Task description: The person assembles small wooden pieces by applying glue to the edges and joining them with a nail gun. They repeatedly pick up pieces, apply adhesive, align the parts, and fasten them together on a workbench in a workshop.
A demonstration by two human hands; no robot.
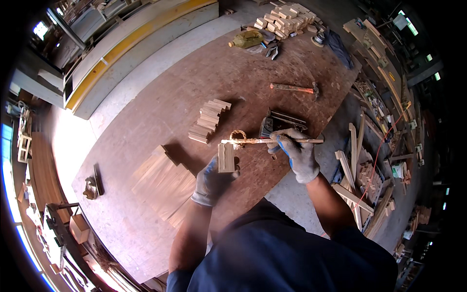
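Observation:
My left hand, in a grey glove with blue patches, is closed on a short wooden block held upright above the table. My right hand, gloved alike, grips a thin wooden stick whose pale, coated tip lies at the block's upper end. Just behind that tip stands a small round container with a crusted brown rim, partly covered by the stick. Left of it several wooden strips are stacked in a stepped row. Nearer me lies a panel of wooden strips set side by side.
Beyond my right hand sits a dark hand plane. A hammer lies farther back on the brown table. At its far end are pliers, a yellowish bottle and piled wooden blocks. Scrap timber covers floor at right.

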